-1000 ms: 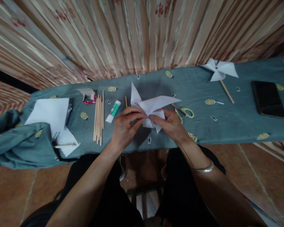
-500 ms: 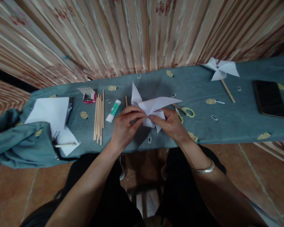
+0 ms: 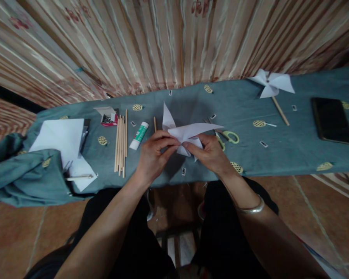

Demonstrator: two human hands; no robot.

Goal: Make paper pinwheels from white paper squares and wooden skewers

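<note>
A white paper pinwheel (image 3: 192, 131) is held above the table, its blades folded in toward the middle. My left hand (image 3: 155, 155) is closed, thumb and fingers pinching near the pinwheel's centre. From the other side my right hand (image 3: 208, 151) grips it, the thumb pressed at the centre and the fingers behind the paper. Whatever lies between the fingertips is too small to make out. Just beyond my left hand a wooden stick (image 3: 155, 123) partly shows. Scissors with light green handles (image 3: 231, 136) lie right beside my right hand.
On the cloth-covered table (image 3: 302, 159) a glue stick (image 3: 139, 135), several wooden sticks (image 3: 121, 143) and an open box of pins (image 3: 108, 117) lie left. White paper sheets (image 3: 61, 135) and a pen (image 3: 80, 177) are further left. Another pinwheel (image 3: 272, 83) and a black phone (image 3: 332, 119) lie right.
Both hands stay almost in place at the pinwheel's centre. The paper blades have shifted slightly, and more of the scissors' tips shows behind them.
</note>
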